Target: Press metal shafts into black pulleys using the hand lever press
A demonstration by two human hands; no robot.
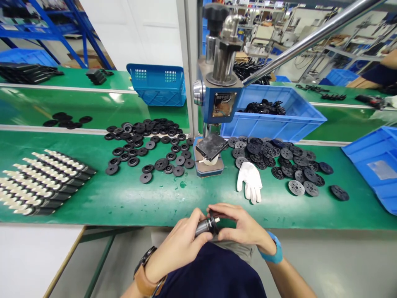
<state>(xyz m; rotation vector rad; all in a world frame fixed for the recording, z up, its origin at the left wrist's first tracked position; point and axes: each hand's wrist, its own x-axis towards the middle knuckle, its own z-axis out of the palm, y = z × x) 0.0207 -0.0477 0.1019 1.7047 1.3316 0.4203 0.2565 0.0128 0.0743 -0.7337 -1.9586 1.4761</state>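
My left hand (189, 236) is wrapped round a black cylinder (203, 227), held tilted just past the front edge of the bench. On the cylinder's right end sits a black disc (212, 222), with a short pale stub poking out beyond it. My right hand (237, 223) grips that disc by its rim between thumb and fingers. Behind my hands stands a blue hand press (221, 93) with a black block (211, 146) over its base. A white glove (249, 181) lies to the right of the press.
Black rings (133, 151) lie scattered left of the press, black slotted discs (263, 153) right of it. Rows of black cylinders with pale shafts (46, 178) stand at the left. Blue bins (269, 126) line the back. The press's lever (307, 41) slants up rightward. Another person's arm (372, 76) shows at far right.
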